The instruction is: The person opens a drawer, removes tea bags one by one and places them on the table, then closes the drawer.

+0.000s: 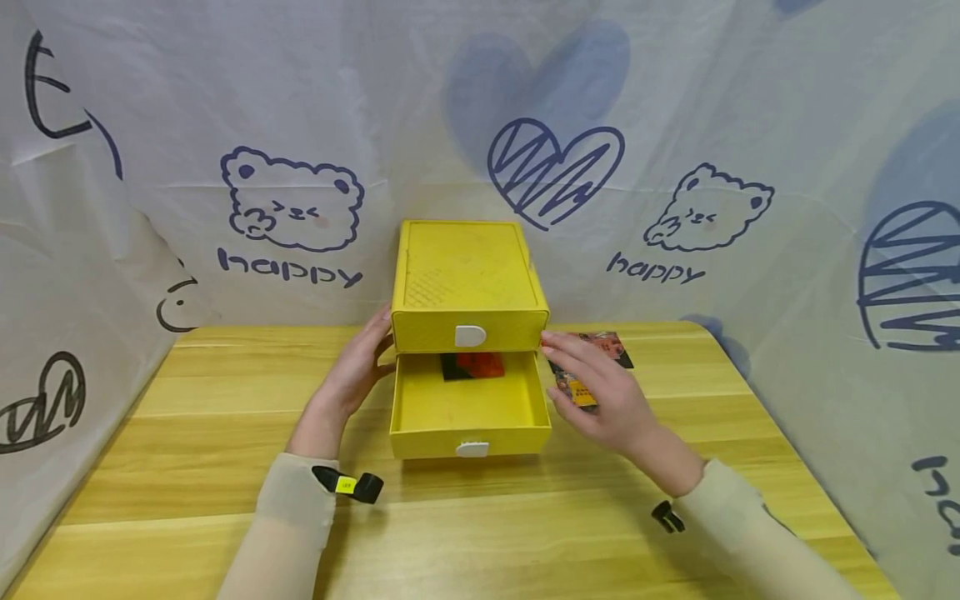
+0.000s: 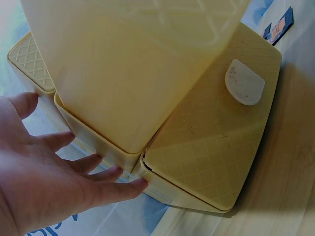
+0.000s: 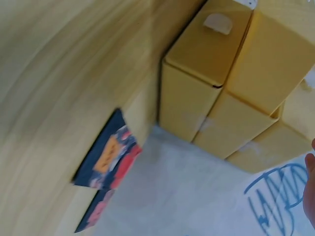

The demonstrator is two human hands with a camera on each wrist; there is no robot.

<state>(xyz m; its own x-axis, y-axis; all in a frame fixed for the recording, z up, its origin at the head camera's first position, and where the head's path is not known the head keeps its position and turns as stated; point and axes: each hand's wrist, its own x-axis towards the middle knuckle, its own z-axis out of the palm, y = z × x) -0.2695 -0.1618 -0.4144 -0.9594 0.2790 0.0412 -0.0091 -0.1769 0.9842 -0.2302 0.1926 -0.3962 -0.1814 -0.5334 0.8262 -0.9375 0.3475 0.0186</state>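
A yellow drawer cabinet (image 1: pixel 472 267) stands upright on the table, its middle drawer (image 1: pixel 471 412) pulled out over the bottom one. At the back of that drawer lies a black and red packet (image 1: pixel 474 365), partly hidden under the top tier. My left hand (image 1: pixel 352 367) rests along the cabinet's left side; in the left wrist view its fingers (image 2: pixel 106 189) are spread against the tiers. On the other side, my right hand (image 1: pixel 611 396) has its fingertips right at the cabinet's front right edge. Only a bit of that hand (image 3: pixel 310 191) enters the right wrist view.
To the cabinet's right, partly behind my right hand, lie black and red packets, one with an orange label (image 3: pixel 107 156) and another overlapping it (image 3: pixel 94 211). A printed cloth (image 1: pixel 420 108) hangs behind and beside the wooden table (image 1: pixel 225 408).
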